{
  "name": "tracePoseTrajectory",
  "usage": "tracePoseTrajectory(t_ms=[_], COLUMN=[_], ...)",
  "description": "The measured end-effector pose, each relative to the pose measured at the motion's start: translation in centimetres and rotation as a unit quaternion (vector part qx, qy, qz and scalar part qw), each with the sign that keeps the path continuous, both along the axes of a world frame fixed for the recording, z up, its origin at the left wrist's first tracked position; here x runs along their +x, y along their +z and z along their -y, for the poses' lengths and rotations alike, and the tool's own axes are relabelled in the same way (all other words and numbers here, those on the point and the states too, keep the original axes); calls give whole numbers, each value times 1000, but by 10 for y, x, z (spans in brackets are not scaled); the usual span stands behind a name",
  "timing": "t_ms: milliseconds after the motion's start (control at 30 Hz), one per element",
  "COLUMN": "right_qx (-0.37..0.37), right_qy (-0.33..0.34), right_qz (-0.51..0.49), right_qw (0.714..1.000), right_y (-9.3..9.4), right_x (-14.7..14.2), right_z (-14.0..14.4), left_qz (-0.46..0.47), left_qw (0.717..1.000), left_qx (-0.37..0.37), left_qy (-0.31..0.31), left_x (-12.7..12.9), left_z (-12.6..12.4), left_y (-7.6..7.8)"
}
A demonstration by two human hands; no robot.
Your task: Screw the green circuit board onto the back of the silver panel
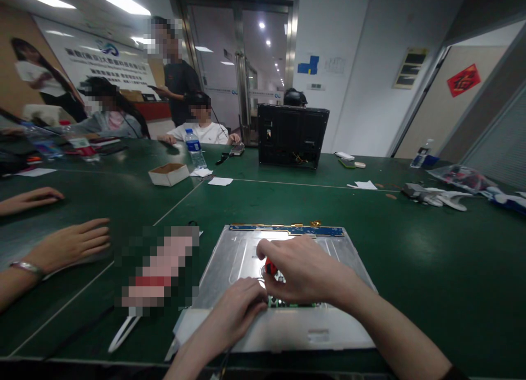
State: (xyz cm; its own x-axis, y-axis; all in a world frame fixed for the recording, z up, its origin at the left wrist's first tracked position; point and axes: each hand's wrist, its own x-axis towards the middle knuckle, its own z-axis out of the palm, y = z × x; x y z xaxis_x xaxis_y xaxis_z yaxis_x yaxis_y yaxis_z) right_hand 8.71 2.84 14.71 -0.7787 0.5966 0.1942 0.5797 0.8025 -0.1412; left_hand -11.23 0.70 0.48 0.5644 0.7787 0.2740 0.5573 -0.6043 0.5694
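Note:
A flat display panel [222, 273] with a silvery metal back lies on the green table in front of me. A blue circuit strip [263, 228] runs along its far edge, and part of a green circuit board [276, 302] shows below my hands. My right hand [306, 268] is closed around a screwdriver [270, 266] with a red and black handle, above the panel's middle; its tip is hidden. Bent and close together, the fingers of my left hand [242, 302] rest at the board's edge, just left of the screwdriver. Whatever they pinch is hidden.
Left of the panel lies a blurred-out pinkish item [164, 265]. Another person's hands [78, 243] rest on the table at the left. Farther back stand an open cardboard box [168, 174], a water bottle [195, 150] and a black monitor casing [293, 136]. Several people are beyond.

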Motion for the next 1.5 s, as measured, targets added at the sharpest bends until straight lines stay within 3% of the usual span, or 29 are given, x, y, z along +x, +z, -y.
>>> tracePoseTrajectory(t_ms=[333,733,900,1267,1500], right_qx=[4,11,4,9,2], right_qy=[-6,-18,5,-4,-6], right_qz=[3,13,2,15,29], right_qw=[1000,1000,1000,1000,1000], right_y=[-1,-3,-1,-3,-1], right_x=[-2,-1,0,-2,-4], right_z=[1,-2,0,1,1], left_qz=[-8,-21,7,1,-3], left_qw=[1000,1000,1000,1000,1000], left_qx=[0,-16,-14,-9,-13], left_qy=[5,17,-9,-2,0], left_x=[0,3,3,-1,1], left_z=[-2,2,1,-1,0], left_y=[-5,3,5,-6,-1])
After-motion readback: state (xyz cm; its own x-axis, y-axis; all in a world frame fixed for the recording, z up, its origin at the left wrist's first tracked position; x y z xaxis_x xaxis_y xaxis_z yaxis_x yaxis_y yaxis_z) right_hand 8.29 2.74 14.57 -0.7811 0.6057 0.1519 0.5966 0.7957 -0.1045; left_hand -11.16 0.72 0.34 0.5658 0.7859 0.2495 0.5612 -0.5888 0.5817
